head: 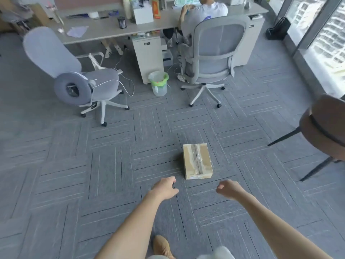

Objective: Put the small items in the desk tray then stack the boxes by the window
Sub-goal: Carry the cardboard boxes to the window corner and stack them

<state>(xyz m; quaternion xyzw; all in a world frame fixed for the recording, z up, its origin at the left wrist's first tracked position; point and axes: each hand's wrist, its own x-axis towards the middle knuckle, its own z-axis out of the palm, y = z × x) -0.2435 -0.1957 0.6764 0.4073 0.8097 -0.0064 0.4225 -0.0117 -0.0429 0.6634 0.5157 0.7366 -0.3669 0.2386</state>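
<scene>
Now the taped cardboard box (pixel 197 161) lies on the grey carpet (pixel 74 174), just beyond both outstretched hands; left hand (pixel 165 186) and right hand (pixel 228 189) hang loosely curled, holding nothing, apart from it.

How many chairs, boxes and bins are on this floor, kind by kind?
Chairs: 3 (empty grey chair, occupied grey chair, brown chair)
Boxes: 1 (cardboard box)
Bins: 1 (bin)
Total: 5

We reach both bare arms forward and down, left hand (pixel 165 186) and right hand (pixel 230 189) side by side, fingers loosely curled, empty.
</scene>
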